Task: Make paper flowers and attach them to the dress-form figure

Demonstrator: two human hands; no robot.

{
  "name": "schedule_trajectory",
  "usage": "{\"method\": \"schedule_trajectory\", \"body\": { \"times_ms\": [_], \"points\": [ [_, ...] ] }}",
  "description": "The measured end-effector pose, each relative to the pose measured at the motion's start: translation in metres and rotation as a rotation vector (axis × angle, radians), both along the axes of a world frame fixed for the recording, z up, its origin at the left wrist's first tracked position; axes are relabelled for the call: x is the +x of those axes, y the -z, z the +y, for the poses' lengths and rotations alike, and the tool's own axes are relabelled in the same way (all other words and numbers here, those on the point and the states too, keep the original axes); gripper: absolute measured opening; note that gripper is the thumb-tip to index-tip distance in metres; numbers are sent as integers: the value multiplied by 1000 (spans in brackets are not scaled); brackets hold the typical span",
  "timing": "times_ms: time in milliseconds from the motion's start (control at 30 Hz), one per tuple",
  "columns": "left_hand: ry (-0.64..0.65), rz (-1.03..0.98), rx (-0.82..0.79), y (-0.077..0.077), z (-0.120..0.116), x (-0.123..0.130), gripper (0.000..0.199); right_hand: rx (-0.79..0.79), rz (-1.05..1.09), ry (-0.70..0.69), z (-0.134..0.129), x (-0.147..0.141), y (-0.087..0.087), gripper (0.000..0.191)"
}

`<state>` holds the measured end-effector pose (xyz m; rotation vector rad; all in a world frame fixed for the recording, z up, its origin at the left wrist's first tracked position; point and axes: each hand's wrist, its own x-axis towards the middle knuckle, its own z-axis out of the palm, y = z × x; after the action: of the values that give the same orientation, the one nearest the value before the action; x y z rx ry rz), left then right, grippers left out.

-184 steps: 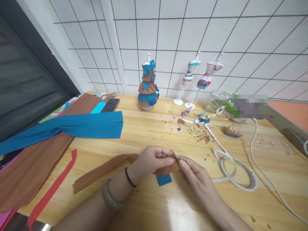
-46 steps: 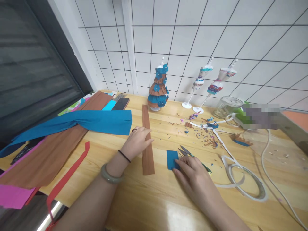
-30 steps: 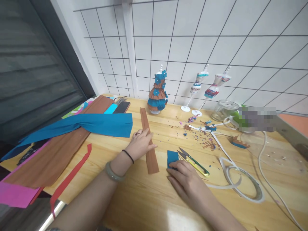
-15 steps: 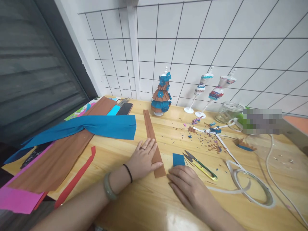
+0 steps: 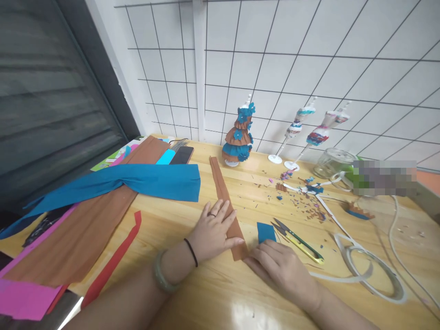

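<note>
A folded brown crepe paper strip (image 5: 220, 183) lies lengthwise on the wooden table. Pressed flat across its lower part is my left hand (image 5: 215, 229), fingers spread. At the strip's near right corner, my right hand (image 5: 278, 266) has its fingers closed, the tips pinching the paper edge. A small blue crepe paper square (image 5: 266, 232) sits just beyond the right knuckles, partly covered by them. Yellow-and-green thread snips (image 5: 299, 240) rest right of the square, blades pointing away from me.
Blue crepe paper (image 5: 165, 182) crosses a wide brown sheet (image 5: 79, 243) at left, near a red strip (image 5: 113, 261). A small dress form (image 5: 238, 135) in ruffles stands at the back, with two others (image 5: 323, 130) beside it. Paper scraps (image 5: 312, 208) and a white tape roll (image 5: 374, 275) lie right.
My right hand has moved in to the strip's near corner and its fingers have closed there. My left hand stays on the strip. The whole view has shifted slightly.
</note>
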<state>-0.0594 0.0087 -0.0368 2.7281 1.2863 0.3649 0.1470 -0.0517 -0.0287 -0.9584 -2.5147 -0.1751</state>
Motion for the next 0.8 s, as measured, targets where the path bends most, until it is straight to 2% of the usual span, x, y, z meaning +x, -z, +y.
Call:
{"method": "schedule_trajectory", "body": {
  "times_ms": [67,167,267,400,467,567,700,800],
  "points": [
    [16,-2,-16,-2,1,-2,66,-25,-31,-46,2,0,-1,12],
    [28,-14,-25,-7,1,-4,61,-79,-66,-83,2,2,-2,22],
    [61,-55,1,-18,-2,-3,50,-123,-109,-105,3,1,-3,25],
    [133,-83,-38,-35,-12,0,23,-199,-117,-124,5,-1,-6,32],
    [181,-64,-74,-39,-17,2,23,-223,-82,-116,5,-2,-8,35],
    [241,-47,-119,-40,-23,4,23,-258,-42,-79,5,-4,-8,34],
    [227,-41,-137,-34,-25,5,31,-294,43,-32,7,-6,-3,23],
    [205,-34,-115,-30,-26,7,16,-289,124,-22,10,-6,0,19]
  ]
}}
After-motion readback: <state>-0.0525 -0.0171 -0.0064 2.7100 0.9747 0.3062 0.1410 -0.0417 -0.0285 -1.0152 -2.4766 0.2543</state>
